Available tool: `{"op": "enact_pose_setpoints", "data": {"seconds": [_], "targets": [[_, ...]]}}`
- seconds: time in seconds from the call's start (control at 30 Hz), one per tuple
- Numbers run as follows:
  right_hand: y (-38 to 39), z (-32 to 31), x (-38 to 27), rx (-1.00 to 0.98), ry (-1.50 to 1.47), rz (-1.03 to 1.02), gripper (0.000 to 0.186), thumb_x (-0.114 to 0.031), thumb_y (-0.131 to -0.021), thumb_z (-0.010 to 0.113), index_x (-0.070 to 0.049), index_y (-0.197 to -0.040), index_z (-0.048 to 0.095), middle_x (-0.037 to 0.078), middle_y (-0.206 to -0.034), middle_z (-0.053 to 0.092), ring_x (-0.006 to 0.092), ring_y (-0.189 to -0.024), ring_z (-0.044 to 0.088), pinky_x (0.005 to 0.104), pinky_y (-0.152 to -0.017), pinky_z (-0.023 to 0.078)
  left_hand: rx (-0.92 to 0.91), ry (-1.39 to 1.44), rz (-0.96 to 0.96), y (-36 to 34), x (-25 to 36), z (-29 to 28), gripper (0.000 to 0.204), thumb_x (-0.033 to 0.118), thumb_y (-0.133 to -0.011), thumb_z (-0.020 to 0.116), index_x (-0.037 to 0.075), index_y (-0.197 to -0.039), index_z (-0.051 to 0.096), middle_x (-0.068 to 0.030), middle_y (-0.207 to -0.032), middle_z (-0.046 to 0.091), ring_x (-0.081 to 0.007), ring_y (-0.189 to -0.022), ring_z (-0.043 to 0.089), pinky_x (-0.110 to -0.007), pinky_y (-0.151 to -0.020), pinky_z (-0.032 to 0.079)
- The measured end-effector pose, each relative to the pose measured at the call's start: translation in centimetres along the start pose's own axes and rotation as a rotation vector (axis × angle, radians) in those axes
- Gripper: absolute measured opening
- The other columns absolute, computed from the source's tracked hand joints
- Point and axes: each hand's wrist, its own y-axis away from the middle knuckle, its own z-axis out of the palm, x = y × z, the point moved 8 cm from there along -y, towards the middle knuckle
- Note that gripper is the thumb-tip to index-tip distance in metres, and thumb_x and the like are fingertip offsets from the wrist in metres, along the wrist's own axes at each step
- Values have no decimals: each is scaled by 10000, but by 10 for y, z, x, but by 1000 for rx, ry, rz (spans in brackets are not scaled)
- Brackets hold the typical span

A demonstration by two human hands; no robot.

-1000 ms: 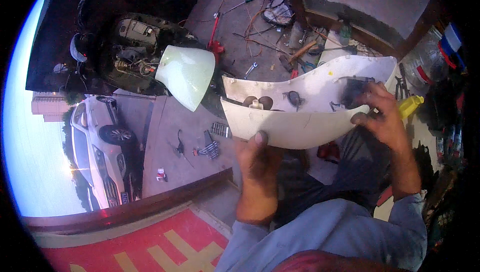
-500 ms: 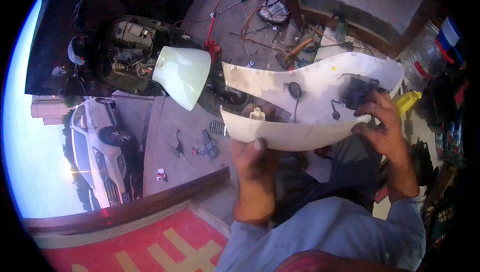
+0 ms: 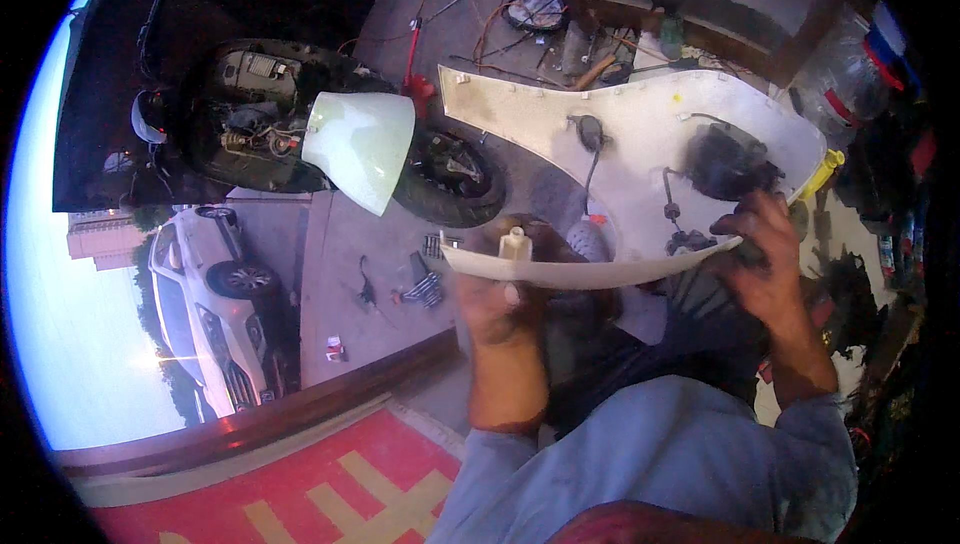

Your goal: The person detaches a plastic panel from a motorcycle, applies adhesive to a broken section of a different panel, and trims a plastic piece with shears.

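Observation:
A large white curved scooter body panel is held up in front of me, its inner side facing me. Dark fittings show inside it: a round black housing, a small black oval part and thin leads with connectors. My left hand is closed around the panel's near strip at its left part, below an upright white clip. Around the panel's right side, beside the black housing, my right hand is closed, fingers bent over the edge.
A partly stripped scooter stands left, with a pale fender-like cover and a black tyre. Small parts lie on the floor. Tools and cables sit behind the panel. A white car is parked outside.
The panel has tilted so that its inside shows more, its far edge rising and its near strip looking thinner. Both hands keep their hold. The tyre behind is less covered.

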Motion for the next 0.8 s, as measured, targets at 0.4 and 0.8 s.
{"op": "enact_pose_setpoints", "data": {"seconds": [0.4, 0.8], "targets": [[10, -2, -1, 3, 6, 41, 441, -178, -529, 859, -58, -924, 706, 118, -914, 570, 317, -889, 527, 418, -762, 444, 6, -78, -51, -1, -3, -1, 431, 306, -926, 593, 198, -1340, 538, -61, -1238, 620, -257, -1027, 580, -421, -824, 494], [17, -4, 7, 40, 9, 80, 466, -191, -515, 878, -62, -927, 703, 131, -957, 573, 335, -924, 525, 436, -787, 451, -15, -126, -95, -9, -10, -1, 310, 353, -955, 564, 246, -1238, 633, -50, -1177, 639, -251, -1002, 586, -398, -809, 504]]}}
